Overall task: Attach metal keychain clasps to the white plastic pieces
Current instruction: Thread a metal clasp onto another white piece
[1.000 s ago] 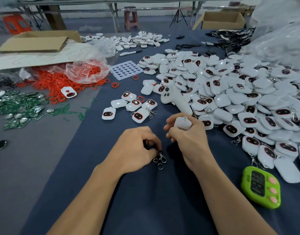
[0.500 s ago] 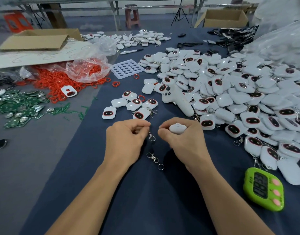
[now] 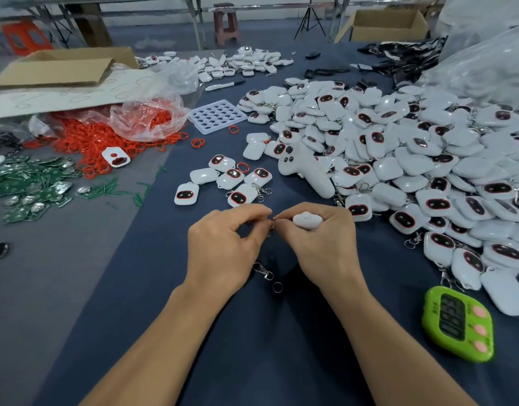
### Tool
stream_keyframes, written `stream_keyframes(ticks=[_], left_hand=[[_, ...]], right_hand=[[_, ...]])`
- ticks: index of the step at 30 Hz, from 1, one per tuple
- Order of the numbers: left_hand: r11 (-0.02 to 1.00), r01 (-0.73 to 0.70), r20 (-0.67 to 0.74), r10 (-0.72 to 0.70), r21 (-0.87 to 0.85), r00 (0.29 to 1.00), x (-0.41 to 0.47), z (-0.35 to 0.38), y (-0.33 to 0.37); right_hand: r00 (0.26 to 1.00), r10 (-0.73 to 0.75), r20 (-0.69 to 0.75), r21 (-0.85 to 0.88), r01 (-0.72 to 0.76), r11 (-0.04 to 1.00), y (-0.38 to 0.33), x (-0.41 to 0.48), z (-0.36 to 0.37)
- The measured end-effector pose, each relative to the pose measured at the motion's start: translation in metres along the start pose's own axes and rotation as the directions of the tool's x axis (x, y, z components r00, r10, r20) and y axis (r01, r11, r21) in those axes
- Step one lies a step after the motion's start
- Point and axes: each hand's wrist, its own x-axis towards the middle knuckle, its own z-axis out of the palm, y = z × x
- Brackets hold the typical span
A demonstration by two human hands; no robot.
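My right hand (image 3: 320, 244) grips a white plastic piece (image 3: 307, 220) above the dark blue cloth. My left hand (image 3: 226, 247) pinches a small metal clasp (image 3: 271, 225) at its fingertips. The fingertips of both hands meet at the clasp, right beside the white piece. A spare clasp (image 3: 263, 271) and a loose metal ring (image 3: 277, 287) lie on the cloth below my hands. A few white pieces with red-rimmed dark windows (image 3: 232, 183) sit just beyond my hands, some with clasps on them.
A big heap of white pieces (image 3: 413, 159) fills the right side. A green timer (image 3: 457, 323) lies at the lower right. Red rings (image 3: 106, 136), a clear bag, green circuit boards (image 3: 26, 186), a white holed tray (image 3: 217, 115) and cardboard boxes lie to the left and back.
My left hand lifted a clasp from the cloth and carried it up and right to the white piece. My hands have closed together; one clasp and a ring stayed on the cloth.
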Motion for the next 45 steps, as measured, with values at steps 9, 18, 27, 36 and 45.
stream_keyframes(ticks=[9, 18, 27, 36, 45], left_hand=[[0.977, 0.094, 0.078, -0.081, -0.192, 0.994, 0.0046, 0.0006, -0.0027], [0.991, 0.057, 0.071, -0.048, -0.124, 0.996, 0.002, 0.0031, -0.0011], [0.92, 0.258, 0.256, -0.185, -0.294, 0.949, 0.007, 0.0009, -0.0045], [0.878, 0.316, 0.383, -0.17, -0.36, 0.908, 0.0085, 0.001, -0.0095], [0.867, 0.329, 0.336, -0.204, -0.373, 0.919, 0.0067, 0.0009, -0.0054]], right_hand=[[1.0, 0.004, 0.031, 0.03, -0.005, 1.0, 0.0007, 0.0015, -0.0005], [1.0, -0.006, -0.017, -0.036, 0.005, 0.999, -0.0001, 0.0002, 0.0007], [0.999, 0.027, 0.03, 0.04, -0.029, 0.999, 0.0038, 0.0047, -0.001], [0.989, 0.054, 0.137, 0.061, -0.062, 0.996, 0.0053, 0.0063, -0.0043], [0.988, 0.052, 0.144, 0.087, -0.065, 0.994, 0.0045, 0.0068, -0.0038]])
